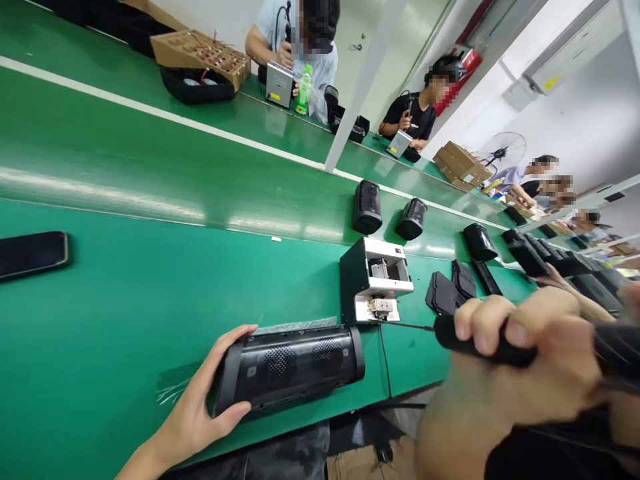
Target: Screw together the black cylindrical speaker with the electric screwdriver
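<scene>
Left fingers (227, 417) cupped round black speaker's (293, 365) end, right fingers (480, 327) closed round black screwdriver (480, 343)

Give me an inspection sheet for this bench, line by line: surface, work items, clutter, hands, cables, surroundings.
Surface: green bench mat, glossy, with a white stripe further back.
Work items: black cylindrical speaker lying on its side at the near edge; black electric screwdriver, bit pointing left toward the black-and-white screw feeder box.
Clutter: phone at far left; two upright black speakers; loose black panels.
Hands: left hand cups the speaker's left end; right hand has its fingers wrapped round the screwdriver.
Cables: thin black cord dropping from the feeder box over the bench edge.
Surroundings: other people seated along the line, cardboard boxes, standing fan.
</scene>
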Demonstrator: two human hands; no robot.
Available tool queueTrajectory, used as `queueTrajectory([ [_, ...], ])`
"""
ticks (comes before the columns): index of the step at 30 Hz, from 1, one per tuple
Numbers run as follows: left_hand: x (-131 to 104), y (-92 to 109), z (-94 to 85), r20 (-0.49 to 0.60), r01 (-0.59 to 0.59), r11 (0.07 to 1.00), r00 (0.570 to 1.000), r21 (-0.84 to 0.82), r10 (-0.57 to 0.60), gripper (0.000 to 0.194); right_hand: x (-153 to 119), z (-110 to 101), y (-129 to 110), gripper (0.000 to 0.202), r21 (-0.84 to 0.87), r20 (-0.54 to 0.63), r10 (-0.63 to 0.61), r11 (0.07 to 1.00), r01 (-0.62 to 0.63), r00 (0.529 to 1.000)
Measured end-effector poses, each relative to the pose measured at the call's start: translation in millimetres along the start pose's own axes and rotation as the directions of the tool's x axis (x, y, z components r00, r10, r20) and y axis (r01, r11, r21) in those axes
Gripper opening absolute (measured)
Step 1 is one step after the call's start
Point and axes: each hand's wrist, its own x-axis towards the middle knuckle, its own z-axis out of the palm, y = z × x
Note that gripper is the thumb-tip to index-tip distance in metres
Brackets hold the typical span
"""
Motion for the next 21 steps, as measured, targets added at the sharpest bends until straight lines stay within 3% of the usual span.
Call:
queueTrajectory([
  [3,-1.4,5.0,3.5,-0.026,0.065,0.998,0.997,-0.012,-0.066,0.077,23.9,-27.5,21.7,0.028,-0.048,-0.161,-0.056,0.998,0.049,0.985],
  [5,-1.4,6.3,4.6,-0.035,0.073,0.997,0.997,-0.007,-0.073,0.076,28.2,-31.6,43.9,0.027,-0.064,-0.198,-0.085,0.995,0.074,0.976],
  [9,-0.8,3.4,2.3,-0.039,0.046,0.999,0.998,0.003,-0.046,0.077,17.3,-24.6,77.0,0.038,-0.056,-0.131,-0.069,0.996,0.062,0.989],
  [12,-0.8,-3.9,-0.5,-0.024,0.031,0.999,0.999,-0.011,-0.031,0.082,6.4,-23.4,84.6,0.036,-0.050,-0.051,0.006,0.999,-0.009,0.999],
  [15,-0.7,-11.1,-0.8,0.023,0.002,0.999,1.000,-0.033,-0.001,0.088,0.5,-27.0,74.6,0.038,-0.053,0.013,0.086,0.995,-0.085,0.996],
  [19,1.2,-10.0,3.5,0.024,-0.059,0.996,0.998,-0.071,0.061,0.094,-1.7,-17.4,34.7,0.026,0.043,-0.003,0.069,0.997,-0.069,0.998],
  [21,3.0,-6.9,6.3,0.011,-0.093,0.991,0.995,-0.100,0.094,0.098,-3.9,3.3,11.3,0.052,0.097,0.040,0.115,0.988,-0.118,0.993],
])
